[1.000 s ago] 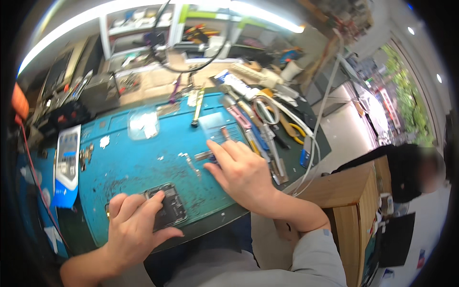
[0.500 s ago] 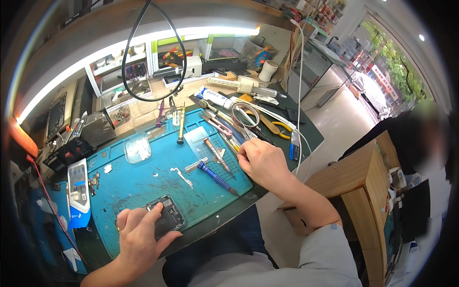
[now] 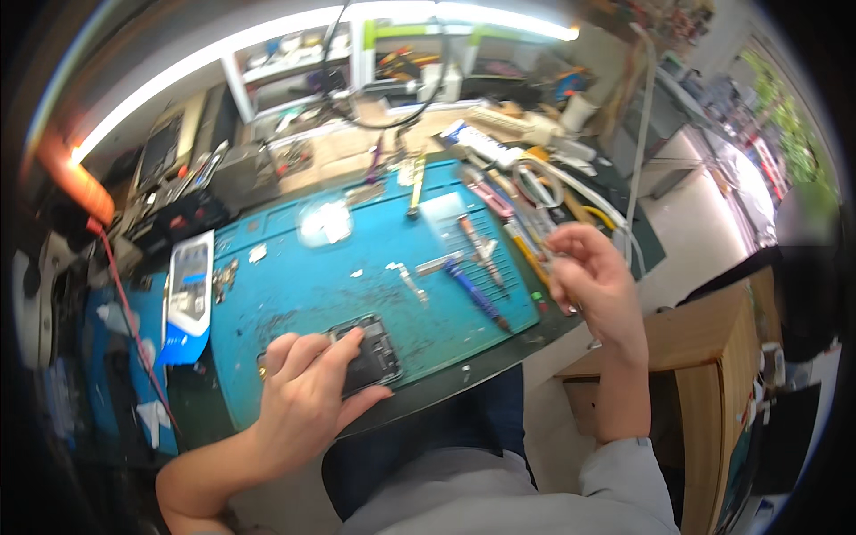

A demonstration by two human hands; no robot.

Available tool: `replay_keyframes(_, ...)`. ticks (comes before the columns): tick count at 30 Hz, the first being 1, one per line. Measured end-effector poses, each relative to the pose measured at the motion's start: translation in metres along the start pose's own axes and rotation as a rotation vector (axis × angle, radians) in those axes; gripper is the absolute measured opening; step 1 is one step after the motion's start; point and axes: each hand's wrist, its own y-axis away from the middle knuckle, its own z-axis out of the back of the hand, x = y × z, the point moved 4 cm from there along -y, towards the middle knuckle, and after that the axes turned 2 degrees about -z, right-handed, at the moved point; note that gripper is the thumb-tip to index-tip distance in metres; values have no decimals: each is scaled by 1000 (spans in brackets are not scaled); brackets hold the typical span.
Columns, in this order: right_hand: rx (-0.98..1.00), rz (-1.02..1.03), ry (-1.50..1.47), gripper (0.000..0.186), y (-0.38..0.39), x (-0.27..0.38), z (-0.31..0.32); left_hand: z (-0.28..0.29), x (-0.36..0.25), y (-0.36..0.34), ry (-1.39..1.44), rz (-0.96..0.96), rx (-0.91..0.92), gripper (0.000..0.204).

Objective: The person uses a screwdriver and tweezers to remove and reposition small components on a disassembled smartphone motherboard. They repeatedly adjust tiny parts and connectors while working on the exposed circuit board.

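Observation:
An opened smartphone (image 3: 385,348) with its dark insides showing lies at the near edge of the blue work mat (image 3: 312,276). My left hand (image 3: 303,379) grips it, fingers over its left side and thumb along the near edge. To the right, over the mat's edge, my right hand (image 3: 596,281) is raised with curled fingers pinched together. Motion blur hides what is between them. Nearest to it are a yellow-orange stick tool (image 3: 528,254) and pink-handled tweezers (image 3: 489,198). A blue screwdriver (image 3: 477,296) rests on the mat between my hands.
A clear dish of white scraps (image 3: 325,223) stands on the mat, near a yellow-green screwdriver (image 3: 416,185). A white glue tube (image 3: 481,144) and a tape roll (image 3: 538,183) crowd the far right. A black cable loop (image 3: 392,123) hangs above. Another person (image 3: 802,285) is at the right.
My right hand has lifted away from the tools at the mat's right edge, its fingers now turned upward. My left hand still grips the phone. The whole view has shifted with my head.

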Motion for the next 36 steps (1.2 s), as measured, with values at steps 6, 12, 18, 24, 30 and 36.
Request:
replay_keyframes(6,466,-233,-961,33,29,-41,-66,-4,2,-5,15,-41,-37,74)
replay_keyframes(12,454,-231,-949,41,19,-48,-90,-5,1,-5,18,-2,-28,73)
replay_keyframes(18,359,-192,-664,36,16,-32,-95,-8,3,-3,15,-9,-11,82)
replay_keyframes(24,503,350,255,34,16,-16,-108,-9,3,-4,-1,-17,-22,81)
replay_keyframes(30,403,364,345,38,13,-24,-123,-9,2,-4,-28,-22,-17,54)
replay_keyframes(36,387,339,370,34,11,-25,-125,-10,1,-3,-51,-24,-24,51)
